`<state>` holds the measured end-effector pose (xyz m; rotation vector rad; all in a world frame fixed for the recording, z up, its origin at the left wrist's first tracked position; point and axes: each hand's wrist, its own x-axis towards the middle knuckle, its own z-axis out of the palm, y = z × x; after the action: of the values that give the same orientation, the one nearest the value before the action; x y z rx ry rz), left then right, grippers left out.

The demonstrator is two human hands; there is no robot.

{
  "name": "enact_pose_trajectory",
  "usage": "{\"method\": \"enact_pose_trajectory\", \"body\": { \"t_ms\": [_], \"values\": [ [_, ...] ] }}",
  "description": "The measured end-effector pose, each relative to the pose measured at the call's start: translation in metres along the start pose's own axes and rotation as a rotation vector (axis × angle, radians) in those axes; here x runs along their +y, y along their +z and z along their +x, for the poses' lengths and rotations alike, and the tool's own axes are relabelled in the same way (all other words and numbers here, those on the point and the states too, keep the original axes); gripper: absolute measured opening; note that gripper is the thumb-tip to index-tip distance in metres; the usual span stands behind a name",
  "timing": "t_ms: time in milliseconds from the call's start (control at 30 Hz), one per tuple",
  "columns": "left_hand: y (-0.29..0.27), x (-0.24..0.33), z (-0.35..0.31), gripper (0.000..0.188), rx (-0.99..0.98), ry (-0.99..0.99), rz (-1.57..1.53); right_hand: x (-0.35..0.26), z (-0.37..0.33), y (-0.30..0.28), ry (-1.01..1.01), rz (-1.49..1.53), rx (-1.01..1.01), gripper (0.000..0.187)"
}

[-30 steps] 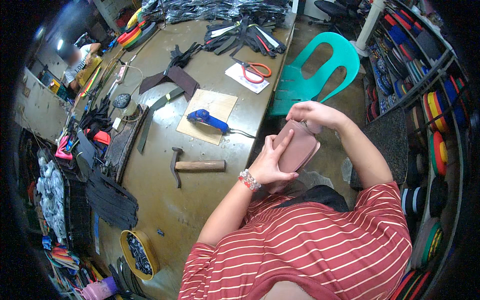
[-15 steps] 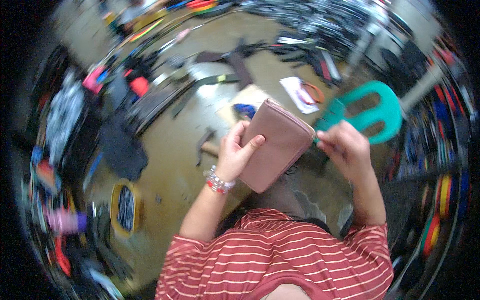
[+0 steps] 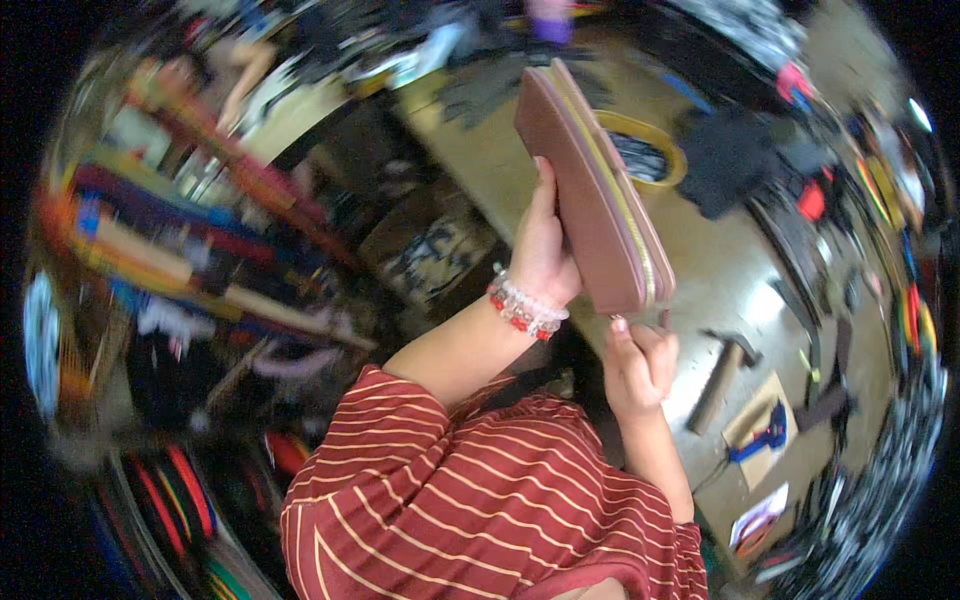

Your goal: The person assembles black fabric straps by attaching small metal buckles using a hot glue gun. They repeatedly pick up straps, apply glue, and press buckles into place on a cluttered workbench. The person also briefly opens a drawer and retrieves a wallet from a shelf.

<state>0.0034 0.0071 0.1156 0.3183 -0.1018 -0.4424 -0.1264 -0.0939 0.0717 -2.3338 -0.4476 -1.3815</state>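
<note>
A dusty-pink long wallet [image 3: 590,210] is held up on a slant, its gold zipper [image 3: 625,215] running along the edge that faces right. My left hand [image 3: 548,248], with a beaded bracelet on the wrist, is closed round the wallet's left side; the thumb lies along the outer face and the other fingers are hidden behind. Right at the wallet's lower end, my right hand [image 3: 642,368] is closed in a pinch on what looks like the small metal zipper pull [image 3: 615,320].
On the table lie a hammer [image 3: 720,385], a blue glue gun [image 3: 762,436] on a tan board, and orange-handled scissors [image 3: 752,535] on white paper. A yellow basin [image 3: 672,170] of dark pieces stands beyond the wallet. Racks of coloured strips [image 3: 180,500] fill the left; a person's arm [image 3: 245,85] shows at upper left.
My view and body have swung left, so the table now lies to the right. The wallet is raised and turned with its zipper edge showing. My right hand has moved to its lower end.
</note>
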Motion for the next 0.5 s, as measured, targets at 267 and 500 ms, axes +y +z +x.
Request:
{"method": "enact_pose_trajectory", "body": {
  "t_ms": [267, 500],
  "values": [
    [-0.102, 0.07, -0.11, 0.047, 0.316, 0.599, 0.223, -0.075, -0.013, 0.08, 0.225, 0.61, -0.368, 0.098],
    [-0.18, 0.112, -0.248, 0.09, 0.095, 0.178, 0.88, -0.125, -0.014, 0.163, -0.393, 0.769, -0.388, 0.041]
  ]
}}
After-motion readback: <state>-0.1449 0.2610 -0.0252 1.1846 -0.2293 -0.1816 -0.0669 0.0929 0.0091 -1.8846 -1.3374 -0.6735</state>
